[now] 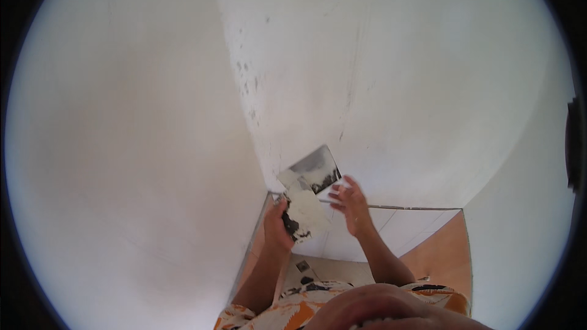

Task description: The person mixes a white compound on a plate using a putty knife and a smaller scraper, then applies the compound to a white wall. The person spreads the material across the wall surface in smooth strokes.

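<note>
Your left hand (pixel 277 226) grips the putty-smeared plate (pixel 310 211) by its edge; your right hand (pixel 353 203), fingers part-spread, is beside the grey blade (pixel 317 164) above it, hold unclear. Both seem light, stiff, likely slippery where smeared: grip clean edges.

Glossy metal-looking blade (pixel 313 164), rough paste (pixel 309 211), matt wall (pixel 428 85)

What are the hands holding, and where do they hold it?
The left hand holds a paste-smeared board by its left side. The right hand is beside the flat grey plate; whether it grips that can't be told.
</note>
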A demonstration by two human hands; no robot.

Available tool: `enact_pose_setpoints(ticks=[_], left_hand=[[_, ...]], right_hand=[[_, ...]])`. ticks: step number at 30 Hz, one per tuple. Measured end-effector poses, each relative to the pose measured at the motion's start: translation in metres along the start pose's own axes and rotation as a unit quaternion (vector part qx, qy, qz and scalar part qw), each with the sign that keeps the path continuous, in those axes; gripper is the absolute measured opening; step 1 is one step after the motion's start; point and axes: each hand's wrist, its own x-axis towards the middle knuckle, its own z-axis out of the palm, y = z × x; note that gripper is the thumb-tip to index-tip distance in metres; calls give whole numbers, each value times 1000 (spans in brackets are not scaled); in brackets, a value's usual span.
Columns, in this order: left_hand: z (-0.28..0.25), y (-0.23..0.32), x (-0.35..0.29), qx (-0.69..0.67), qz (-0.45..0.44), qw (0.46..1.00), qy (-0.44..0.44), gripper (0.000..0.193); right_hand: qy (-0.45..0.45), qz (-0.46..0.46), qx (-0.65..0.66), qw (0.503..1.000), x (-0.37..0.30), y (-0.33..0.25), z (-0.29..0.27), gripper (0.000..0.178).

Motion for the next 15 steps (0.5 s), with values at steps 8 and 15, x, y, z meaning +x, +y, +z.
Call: enact_pose_setpoints(ticks=[8,15], left_hand=[[-13,8,7,38,-68,997,-18,37],[11,82,28,109,91,989,41,31]], right_hand=[[-26,6,227,974,38,35,24,24],[135,-269,67,951,30,-42,11,44]])
